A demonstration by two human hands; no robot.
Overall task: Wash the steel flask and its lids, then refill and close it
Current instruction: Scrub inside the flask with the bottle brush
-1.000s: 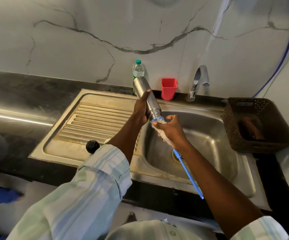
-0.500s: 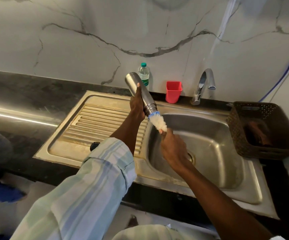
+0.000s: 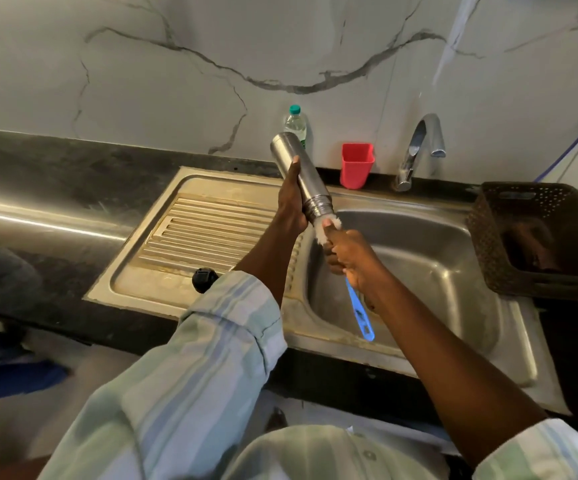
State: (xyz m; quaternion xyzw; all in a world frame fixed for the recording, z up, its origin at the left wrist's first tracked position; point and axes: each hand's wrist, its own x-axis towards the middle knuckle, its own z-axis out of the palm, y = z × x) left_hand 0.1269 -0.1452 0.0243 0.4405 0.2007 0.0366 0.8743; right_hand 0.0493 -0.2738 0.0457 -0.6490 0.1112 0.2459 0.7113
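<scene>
My left hand [image 3: 291, 206] grips the steel flask [image 3: 298, 174] near its threaded neck, holding it tilted with the mouth down over the sink basin [image 3: 429, 258]. My right hand [image 3: 353, 254] grips a bottle brush [image 3: 359, 311] with a blue handle. The brush's white bristles [image 3: 324, 232] sit at the flask's mouth, mostly pushed inside. A black lid [image 3: 203, 278] lies on the ribbed drainboard [image 3: 211, 233], partly hidden by my left sleeve.
A tap [image 3: 419, 147] stands behind the basin, with a red cup [image 3: 356, 164] and a small plastic water bottle [image 3: 295, 124] against the marble wall. A brown perforated basket [image 3: 537, 237] sits on the right. Dark countertop [image 3: 55, 174] runs to the left.
The brush has gone deeper into the flask, so fewer bristles show and my right hand is nearer the mouth. The flask stays tilted in my left hand.
</scene>
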